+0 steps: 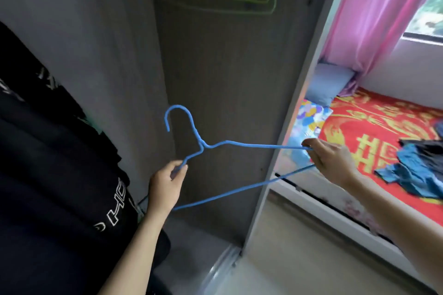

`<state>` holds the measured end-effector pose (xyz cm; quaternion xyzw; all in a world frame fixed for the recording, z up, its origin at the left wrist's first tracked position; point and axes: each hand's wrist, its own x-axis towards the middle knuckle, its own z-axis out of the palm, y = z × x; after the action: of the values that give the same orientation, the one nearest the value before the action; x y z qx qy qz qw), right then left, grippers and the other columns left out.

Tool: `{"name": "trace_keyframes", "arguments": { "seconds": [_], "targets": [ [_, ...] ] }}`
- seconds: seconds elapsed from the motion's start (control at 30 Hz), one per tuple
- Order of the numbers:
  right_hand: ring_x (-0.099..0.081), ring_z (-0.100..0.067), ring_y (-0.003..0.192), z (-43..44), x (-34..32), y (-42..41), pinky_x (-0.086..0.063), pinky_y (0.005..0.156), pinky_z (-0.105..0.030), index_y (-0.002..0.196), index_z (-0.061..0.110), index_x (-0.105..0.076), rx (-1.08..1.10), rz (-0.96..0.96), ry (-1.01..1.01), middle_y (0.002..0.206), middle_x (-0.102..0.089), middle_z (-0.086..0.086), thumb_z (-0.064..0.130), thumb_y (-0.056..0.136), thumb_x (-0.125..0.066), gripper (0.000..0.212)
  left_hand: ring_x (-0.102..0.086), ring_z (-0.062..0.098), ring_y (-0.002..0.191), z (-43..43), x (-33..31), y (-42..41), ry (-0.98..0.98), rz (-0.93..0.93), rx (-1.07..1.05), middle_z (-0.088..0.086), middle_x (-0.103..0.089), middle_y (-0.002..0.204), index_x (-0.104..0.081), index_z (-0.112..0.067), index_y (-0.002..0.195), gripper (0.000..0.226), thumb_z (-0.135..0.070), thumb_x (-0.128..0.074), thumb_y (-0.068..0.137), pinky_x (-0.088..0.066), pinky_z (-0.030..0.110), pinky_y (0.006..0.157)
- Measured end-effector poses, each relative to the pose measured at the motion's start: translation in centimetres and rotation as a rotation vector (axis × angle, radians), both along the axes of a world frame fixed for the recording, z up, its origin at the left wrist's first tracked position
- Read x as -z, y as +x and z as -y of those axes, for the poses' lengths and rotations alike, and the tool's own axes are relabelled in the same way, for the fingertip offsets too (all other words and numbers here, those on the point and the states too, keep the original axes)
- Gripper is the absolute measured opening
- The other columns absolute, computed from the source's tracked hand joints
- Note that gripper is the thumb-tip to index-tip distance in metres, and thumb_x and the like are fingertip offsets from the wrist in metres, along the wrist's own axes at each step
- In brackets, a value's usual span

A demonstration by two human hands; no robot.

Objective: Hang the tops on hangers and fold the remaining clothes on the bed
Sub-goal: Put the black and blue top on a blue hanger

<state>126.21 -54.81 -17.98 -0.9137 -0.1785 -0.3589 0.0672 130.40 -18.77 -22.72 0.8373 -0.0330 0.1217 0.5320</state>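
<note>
Blue hanger [202, 145], one, pinched by left hand [165, 185] and right hand [333, 160].

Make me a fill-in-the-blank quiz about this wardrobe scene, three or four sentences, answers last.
The left hand and right hand hold a wire hanger coloured ____.
The empty hangers up in the wardrobe are ____.
The curtain is ____.
The crumpled clothes lie on the ____.
Missing words: blue, green, pink, bed.
</note>
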Motion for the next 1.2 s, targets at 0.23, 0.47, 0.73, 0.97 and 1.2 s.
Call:
{"name": "trace_keyframes", "arguments": {
  "seconds": [0.23, 0.47, 0.73, 0.97, 1.2],
  "targets": [
    [-0.059, -0.021, 0.042, 4.2, 9.8, -11.4, -0.038, 0.04, -0.02, 0.087, 0.023, -0.044, 0.4, -0.201, 0.113, 0.061, -0.065, 0.0, 0.024, 0.077, -0.04, 0.011, -0.058, 0.002, 0.055, 7.0, 7.7, -5.1, -0.05, -0.305, 0.257, -0.007, -0.062, 0.061, -0.059, -0.024, 0.067, 0.031, -0.001, -0.059, 0.088, -0.042, 0.008, 0.057],
    [-0.058, -0.019, 0.042, 10.9, 14.8, -18.2, -0.034, 0.037, -0.022, 0.066, 0.01, -0.062, 0.721, -0.265, 0.285, 0.056, -0.062, 0.0, 0.029, 0.078, -0.05, 0.026, -0.055, 0.021, 0.064, 16.2, 9.8, -6.7, -0.01, -0.371, 0.35, -0.006, -0.061, 0.053, -0.064, -0.017, 0.071, 0.024, 0.002, -0.062, 0.085, -0.047, 0.025, 0.063],
    [-0.054, -0.024, 0.043, 22.1, 15.7, -23.9, -0.029, 0.042, -0.026, 0.059, 0.01, -0.056, 0.987, -0.42, 0.462, 0.053, -0.057, -0.002, 0.022, 0.081, -0.065, 0.026, -0.058, 0.02, 0.068, 31.0, 12.0, -6.7, 0.066, -0.426, 0.467, -0.01, -0.064, 0.058, -0.065, -0.027, 0.067, 0.027, -0.005, -0.067, 0.083, -0.046, 0.033, 0.073],
    [-0.041, -0.022, 0.059, 28.9, 15.4, -29.4, -0.026, 0.047, -0.025, 0.068, 0.018, -0.046, 1.237, -0.519, 0.648, 0.061, -0.046, 0.004, 0.024, 0.091, -0.06, 0.028, -0.058, 0.017, 0.071, 44.0, 12.3, -6.3, 0.136, -0.379, 0.676, -0.012, -0.065, 0.064, -0.073, -0.005, 0.084, 0.006, -0.004, -0.067, 0.083, -0.046, 0.032, 0.074],
    [-0.04, -0.022, 0.054, 37.7, 14.9, -30.1, -0.021, 0.046, -0.024, 0.063, 0.019, -0.043, 1.391, -0.403, 0.695, 0.05, -0.035, 0.013, 0.033, 0.089, -0.052, 0.031, -0.057, 0.011, 0.069, 58.3, 10.8, -4.2, 0.115, -0.292, 0.874, -0.007, -0.066, 0.066, -0.073, -0.007, 0.087, 0.009, -0.004, -0.065, 0.085, -0.041, 0.012, 0.061]
  ]
}}
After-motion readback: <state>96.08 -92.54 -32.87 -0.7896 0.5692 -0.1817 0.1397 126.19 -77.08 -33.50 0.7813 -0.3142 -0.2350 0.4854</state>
